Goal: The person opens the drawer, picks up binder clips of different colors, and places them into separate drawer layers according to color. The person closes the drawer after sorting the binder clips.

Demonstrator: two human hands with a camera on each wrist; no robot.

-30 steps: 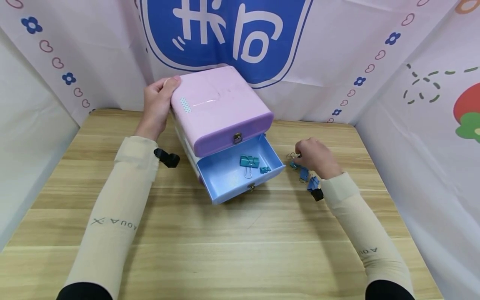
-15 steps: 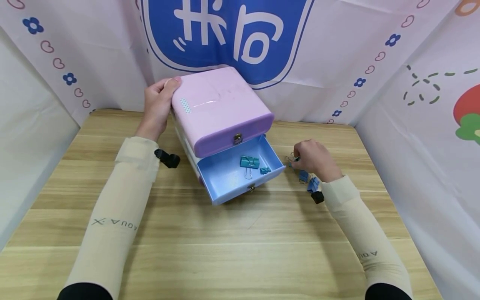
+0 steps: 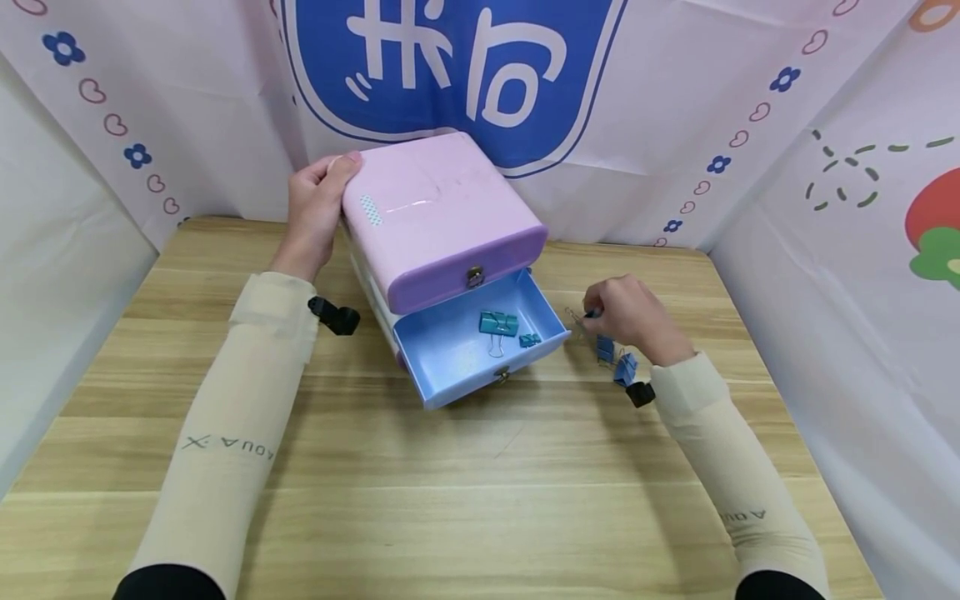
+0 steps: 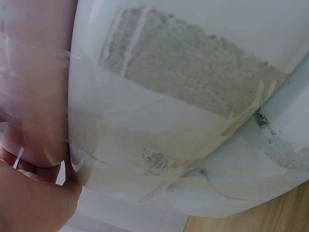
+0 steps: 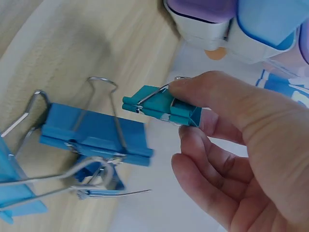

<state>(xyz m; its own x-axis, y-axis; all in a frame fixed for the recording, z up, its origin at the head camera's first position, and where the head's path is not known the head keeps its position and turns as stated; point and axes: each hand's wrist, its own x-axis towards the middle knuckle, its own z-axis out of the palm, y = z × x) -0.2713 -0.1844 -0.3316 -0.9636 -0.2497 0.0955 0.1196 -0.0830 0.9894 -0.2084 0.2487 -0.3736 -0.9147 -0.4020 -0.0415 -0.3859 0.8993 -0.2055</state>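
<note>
My left hand [image 3: 311, 215] holds the back left corner of a stacked drawer box [image 3: 450, 208] with a pink top. Below the top, a light blue drawer [image 3: 438, 358] stands pulled out. Inside it lie a larger teal binder clip [image 3: 498, 323] and a smaller binder clip [image 3: 529, 340]. Right of the drawer, my right hand [image 3: 633, 315] pinches a teal binder clip [image 5: 159, 104] between thumb and fingers. Close by on the table are blue binder clips [image 3: 626, 368], seen larger in the right wrist view, where another blue binder clip [image 5: 96, 130] lies beside the hand.
The wooden table [image 3: 465, 517] carries the box and the loose clips. A printed white cloth [image 3: 637, 150] with a blue emblem rises behind the box. White side walls [image 3: 825, 292] border the table. Taped patches [image 4: 188, 63] mark the box's side.
My right hand has drawn slightly left toward the drawer, taking the teal binder clip away from the blue ones. The left hand, box and drawer have stayed in place.
</note>
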